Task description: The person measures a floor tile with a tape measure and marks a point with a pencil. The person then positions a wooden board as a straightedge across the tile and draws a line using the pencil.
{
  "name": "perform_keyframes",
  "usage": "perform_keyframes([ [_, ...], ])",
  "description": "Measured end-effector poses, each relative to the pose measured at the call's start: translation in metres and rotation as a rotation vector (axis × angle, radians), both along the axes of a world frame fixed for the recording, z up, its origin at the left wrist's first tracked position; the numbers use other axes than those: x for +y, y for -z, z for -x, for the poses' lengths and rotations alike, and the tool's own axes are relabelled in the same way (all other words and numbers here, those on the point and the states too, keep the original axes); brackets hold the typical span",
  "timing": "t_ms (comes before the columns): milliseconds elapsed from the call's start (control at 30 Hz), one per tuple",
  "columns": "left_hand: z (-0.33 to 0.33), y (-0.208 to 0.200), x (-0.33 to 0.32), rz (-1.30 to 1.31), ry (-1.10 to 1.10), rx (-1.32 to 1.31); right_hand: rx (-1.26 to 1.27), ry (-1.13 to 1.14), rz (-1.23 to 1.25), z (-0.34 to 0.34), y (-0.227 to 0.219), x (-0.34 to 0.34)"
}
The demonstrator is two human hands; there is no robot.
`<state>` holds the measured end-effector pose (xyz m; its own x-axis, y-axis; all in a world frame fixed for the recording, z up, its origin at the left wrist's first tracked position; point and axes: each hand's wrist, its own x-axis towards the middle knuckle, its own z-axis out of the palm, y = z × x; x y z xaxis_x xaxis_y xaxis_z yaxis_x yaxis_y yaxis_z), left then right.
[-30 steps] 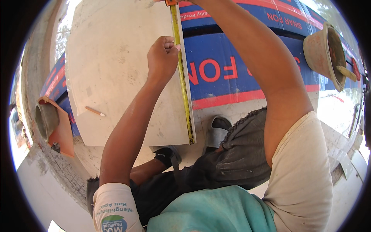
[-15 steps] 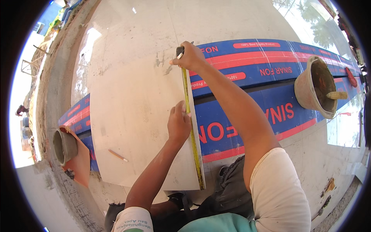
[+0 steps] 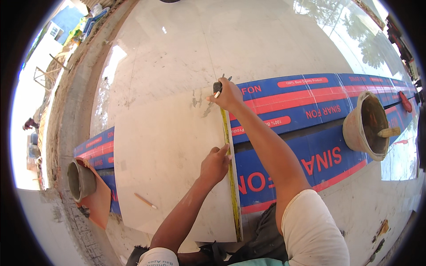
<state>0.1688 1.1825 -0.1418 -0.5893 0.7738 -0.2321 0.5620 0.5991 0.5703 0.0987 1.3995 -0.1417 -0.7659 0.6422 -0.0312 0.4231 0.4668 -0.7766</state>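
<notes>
A large off-white tile point(image 3: 168, 164) lies in front of me, resting across blue-and-red boxes. Along its right edge runs the yellow blade of a tape measure point(image 3: 233, 195). At the tile's far right corner, my right hand point(image 3: 228, 95) is closed around the dark tape case, with a slim white-tipped stick, perhaps a pencil, between its fingers. My left hand point(image 3: 215, 166) is partly curled at mid-length of the blade, its index finger and thumb closed on the tape there. On the tile's near left part lies a brown pencil-like stick point(image 3: 145, 200) with a white tip.
Blue-and-red cartons point(image 3: 293, 164) stretch right and left under the tile. A pale bucket point(image 3: 355, 128) with a wooden handle sticking out stands at right. A grey bucket point(image 3: 84, 181) sits beside an orange-brown board point(image 3: 103, 199) at left. A concrete ledge point(image 3: 73, 97) borders the floor.
The whole view has shifted, so the scene sits lower in the picture. My left index finger now reaches out onto the tape blade. My right hand still holds the case at the far corner.
</notes>
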Motion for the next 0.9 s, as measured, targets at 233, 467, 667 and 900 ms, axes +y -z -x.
perform_keyframes([
  [233, 0.014, 0.004, 0.004, -0.102, 0.073, 0.114, 0.032, 0.024, -0.065, 0.004, 0.003, 0.006],
  [467, 0.032, -0.01, 0.015, 0.003, 0.216, 0.275, -0.005, 0.011, -0.062, 0.008, 0.001, 0.008],
  [667, 0.045, -0.008, 0.018, 0.049, 0.263, 0.267, 0.006, -0.008, -0.052, 0.009, 0.003, 0.01],
  [900, 0.054, -0.014, 0.026, 0.18, 0.263, 0.223, 0.055, -0.019, -0.056, 0.005, 0.001, 0.005],
])
